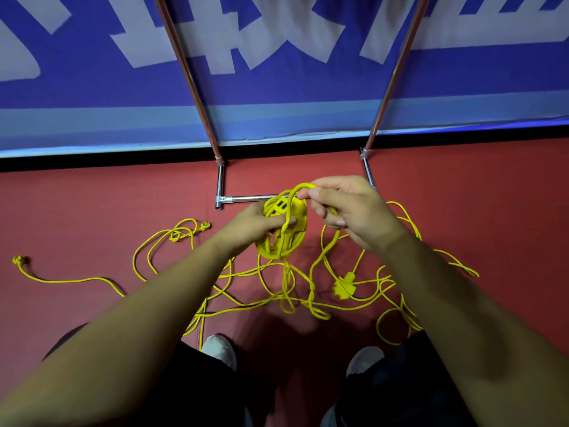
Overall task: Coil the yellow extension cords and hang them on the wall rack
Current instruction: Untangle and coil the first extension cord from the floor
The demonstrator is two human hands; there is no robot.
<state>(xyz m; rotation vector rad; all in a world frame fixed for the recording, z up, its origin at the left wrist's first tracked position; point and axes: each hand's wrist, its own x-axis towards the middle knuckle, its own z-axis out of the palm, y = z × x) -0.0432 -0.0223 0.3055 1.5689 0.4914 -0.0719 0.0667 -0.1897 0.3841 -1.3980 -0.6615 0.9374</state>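
My left hand (252,224) grips a small bundle of yellow cord coils (281,241) together with a yellow socket block (284,208) that has dark outlets. My right hand (348,208) pinches a loop of the same yellow cord (300,188) arched over the top of the bundle. Loose yellow cord (277,300) trails from the bundle into a tangle on the red floor. A second yellow socket block (345,286) lies in that tangle. Two yellow plugs lie on the floor at the left, one plug (204,226) near and another plug (18,260) far out.
A metal rack's base bar (246,198) and two slanted poles (191,78) stand against a blue banner with pale lettering (92,72). My white shoes (220,349) stand at the tangle's near edge. The red floor (92,211) stretches to both sides.
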